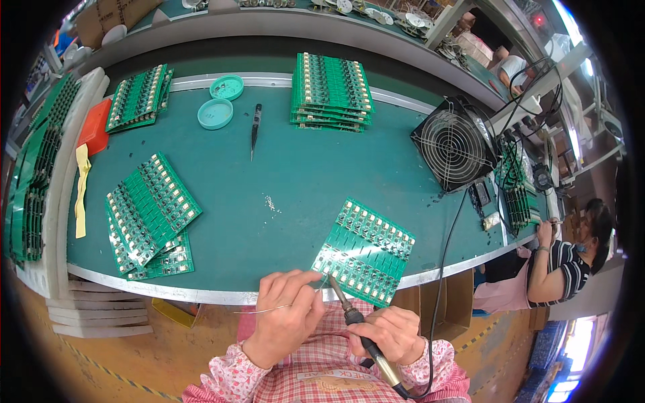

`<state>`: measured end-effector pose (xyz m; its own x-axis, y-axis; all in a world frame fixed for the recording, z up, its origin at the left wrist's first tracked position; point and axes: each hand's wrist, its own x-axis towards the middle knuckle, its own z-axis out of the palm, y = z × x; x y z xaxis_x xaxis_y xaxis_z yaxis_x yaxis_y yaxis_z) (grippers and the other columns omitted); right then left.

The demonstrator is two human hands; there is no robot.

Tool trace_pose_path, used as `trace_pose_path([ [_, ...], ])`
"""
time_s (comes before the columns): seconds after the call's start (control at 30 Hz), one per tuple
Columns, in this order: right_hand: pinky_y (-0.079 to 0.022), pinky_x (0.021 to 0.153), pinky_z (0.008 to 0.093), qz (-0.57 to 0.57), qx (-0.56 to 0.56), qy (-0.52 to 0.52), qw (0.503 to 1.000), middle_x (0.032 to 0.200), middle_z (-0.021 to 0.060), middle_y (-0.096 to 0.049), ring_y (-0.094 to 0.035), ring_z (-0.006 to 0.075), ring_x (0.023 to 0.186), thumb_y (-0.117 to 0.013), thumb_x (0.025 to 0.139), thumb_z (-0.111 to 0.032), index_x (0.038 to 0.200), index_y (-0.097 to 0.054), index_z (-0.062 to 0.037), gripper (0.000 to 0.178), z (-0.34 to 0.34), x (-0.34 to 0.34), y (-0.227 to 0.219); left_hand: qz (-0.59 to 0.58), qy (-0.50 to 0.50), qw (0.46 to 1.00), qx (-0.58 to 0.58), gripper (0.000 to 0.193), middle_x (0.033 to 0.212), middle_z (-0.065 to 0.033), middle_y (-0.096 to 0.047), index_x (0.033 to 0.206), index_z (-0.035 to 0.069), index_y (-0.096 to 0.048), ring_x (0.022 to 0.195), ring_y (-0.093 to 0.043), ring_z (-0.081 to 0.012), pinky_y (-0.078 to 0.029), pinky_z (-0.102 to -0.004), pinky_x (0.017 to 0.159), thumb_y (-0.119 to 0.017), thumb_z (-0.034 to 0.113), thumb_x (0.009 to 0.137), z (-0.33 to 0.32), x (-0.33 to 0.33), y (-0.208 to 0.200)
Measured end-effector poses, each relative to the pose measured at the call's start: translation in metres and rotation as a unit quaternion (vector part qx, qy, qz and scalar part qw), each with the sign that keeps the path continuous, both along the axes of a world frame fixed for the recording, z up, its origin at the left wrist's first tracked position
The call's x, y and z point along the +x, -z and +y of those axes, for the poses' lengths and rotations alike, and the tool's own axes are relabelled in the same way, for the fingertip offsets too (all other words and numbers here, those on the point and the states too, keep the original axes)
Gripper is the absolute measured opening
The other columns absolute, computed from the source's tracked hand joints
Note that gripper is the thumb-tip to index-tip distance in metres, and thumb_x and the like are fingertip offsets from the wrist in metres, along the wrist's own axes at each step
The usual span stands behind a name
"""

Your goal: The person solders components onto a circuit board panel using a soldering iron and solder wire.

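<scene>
A green circuit board panel (366,252) with rows of small white and black parts lies at the bench's front edge. My right hand (390,334) grips a soldering iron (354,316), its tip at the panel's lower left corner. Pinched in my left hand (285,305) is a thin length of solder wire (267,309), which trails out to the left. Its working end is close to the iron's tip; whether they touch is too small to tell.
Panel stacks (151,211) (332,94) (138,97) stand left and at the back. Tweezers (255,131), a turquoise round dish (215,114) and white crumbs (271,203) lie mid-bench. A black fan (453,146) stands right; the iron's cable (440,289) crosses the front edge. Another person (561,275) works at far right.
</scene>
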<state>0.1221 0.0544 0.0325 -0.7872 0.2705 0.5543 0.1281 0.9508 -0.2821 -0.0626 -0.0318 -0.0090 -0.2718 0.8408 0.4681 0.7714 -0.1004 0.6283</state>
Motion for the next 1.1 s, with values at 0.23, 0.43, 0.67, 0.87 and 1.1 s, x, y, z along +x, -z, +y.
trace_pose_path([
  [0.23,-0.052,0.049,0.0280,0.075,-0.218,0.020,0.973,0.068,0.0078,-0.069,-0.066,0.0176,0.052,-0.071,0.078,-0.002,0.085,-0.065,-0.0030,0.010,0.016,0.006,-0.017,-0.008,-0.003,1.000,0.002,0.012,0.104,-0.0061,-0.068,0.080,0.004,-0.057,0.093,-0.064,-0.0267,-0.045,-0.0418,0.086,-0.069,0.001,0.075,0.000,-0.002,0.000],
  [0.43,-0.052,0.052,0.0251,0.119,-0.462,0.170,0.862,0.065,0.0055,-0.067,-0.066,0.0112,0.055,-0.062,0.092,-0.007,0.089,-0.057,-0.0002,0.009,0.022,-0.004,-0.020,-0.021,-0.005,1.000,-0.005,0.012,0.104,-0.0053,-0.068,0.077,0.005,-0.056,0.092,-0.064,-0.0259,-0.044,-0.0415,0.085,-0.068,0.002,0.076,0.002,-0.002,-0.003],
  [0.67,-0.048,0.049,0.0227,0.104,-0.510,0.142,0.842,0.064,0.0039,-0.063,-0.062,0.0084,0.052,-0.058,0.097,-0.008,0.089,-0.054,0.0009,0.012,0.040,-0.017,-0.021,-0.020,-0.014,1.000,-0.007,0.014,0.102,-0.0053,-0.068,0.075,0.005,-0.056,0.092,-0.064,-0.0257,-0.043,-0.0410,0.083,-0.069,0.002,0.075,0.004,-0.001,-0.004],
  [0.87,-0.047,0.049,0.0222,0.075,-0.517,0.129,0.843,0.064,0.0032,-0.063,-0.060,0.0079,0.051,-0.058,0.097,-0.009,0.089,-0.054,0.0001,0.013,0.049,-0.017,-0.020,-0.010,-0.023,1.000,-0.005,0.016,0.100,-0.0051,-0.068,0.074,0.005,-0.055,0.091,-0.064,-0.0251,-0.043,-0.0406,0.082,-0.070,0.001,0.073,0.006,0.002,-0.004],
  [1.1,-0.043,0.045,0.0217,0.085,-0.576,0.107,0.806,0.071,0.0034,-0.061,-0.055,0.0068,0.048,-0.057,0.098,-0.012,0.088,-0.053,-0.0013,0.016,0.065,-0.023,-0.017,-0.002,-0.030,1.000,-0.002,0.016,0.100,-0.0042,-0.068,0.074,0.005,-0.055,0.090,-0.064,-0.0244,-0.042,-0.0400,0.082,-0.071,0.000,0.073,0.007,0.002,-0.004],
])
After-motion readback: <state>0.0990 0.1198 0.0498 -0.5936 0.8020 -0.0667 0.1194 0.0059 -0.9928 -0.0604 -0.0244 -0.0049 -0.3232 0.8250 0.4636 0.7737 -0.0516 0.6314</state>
